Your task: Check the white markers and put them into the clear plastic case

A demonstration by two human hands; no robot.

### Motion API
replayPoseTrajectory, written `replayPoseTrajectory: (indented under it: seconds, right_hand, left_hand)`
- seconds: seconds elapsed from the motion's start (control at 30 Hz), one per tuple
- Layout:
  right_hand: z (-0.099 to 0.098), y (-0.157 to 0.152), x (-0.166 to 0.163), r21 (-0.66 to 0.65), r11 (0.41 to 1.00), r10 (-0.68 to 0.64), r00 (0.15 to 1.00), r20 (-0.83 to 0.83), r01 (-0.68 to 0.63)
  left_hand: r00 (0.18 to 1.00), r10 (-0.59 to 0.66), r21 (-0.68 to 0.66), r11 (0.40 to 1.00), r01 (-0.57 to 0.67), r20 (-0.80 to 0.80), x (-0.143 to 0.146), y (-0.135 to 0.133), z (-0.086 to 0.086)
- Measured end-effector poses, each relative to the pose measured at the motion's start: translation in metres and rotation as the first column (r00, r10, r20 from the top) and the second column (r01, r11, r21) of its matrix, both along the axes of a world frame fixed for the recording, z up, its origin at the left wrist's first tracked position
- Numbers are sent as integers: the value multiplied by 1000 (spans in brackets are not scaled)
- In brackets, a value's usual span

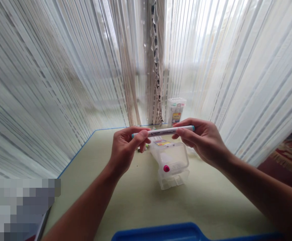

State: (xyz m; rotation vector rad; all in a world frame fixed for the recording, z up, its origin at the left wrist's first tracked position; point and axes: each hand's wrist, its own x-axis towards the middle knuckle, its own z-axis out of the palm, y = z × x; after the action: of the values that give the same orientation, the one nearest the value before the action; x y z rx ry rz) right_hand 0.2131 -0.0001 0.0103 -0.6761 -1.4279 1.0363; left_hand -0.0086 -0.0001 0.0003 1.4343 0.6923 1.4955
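A white marker (164, 131) with light blue ends is held level above the table, one end in each hand. My left hand (127, 147) pinches its left end between thumb and fingers. My right hand (201, 139) grips its right end, fingers curled round it. Just below lies a clear plastic marker case (176, 167) on its side, open towards me, with one pink-capped marker (166, 168) showing inside.
A second clear box of markers (176, 110) stands upright at the back by the curtains. The pale green table (135, 201) has a blue edge. A blue tray (161, 232) sits at the near edge. Striped sheer curtains surround the table.
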Motion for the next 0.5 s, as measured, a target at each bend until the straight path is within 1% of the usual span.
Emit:
replayPoseTrajectory:
  seconds: [0.17, 0.27, 0.4, 0.5]
  right_hand:
    - [-2, 2, 0, -3, 1000, 1, 1000, -26, -1]
    - [-2, 2, 1, -16, 1000, -18, 1000, -3, 18]
    - [-3, 1, 1, 6, 999, -46, 998, 45, 46]
    - [-2, 1, 1, -1, 1000, -27, 999, 41, 27]
  left_hand:
    - [999, -5, -4, 1000, 5, -36, 0, 1, -3]
    - [999, 1, -11, 1000, -2, -46, 0, 1, -3]
    - [999, 0, -31, 1000, -2, -47, 1, 0, -2]
    - [999, 1, -37, 999, -3, -51, 1, 0, -1]
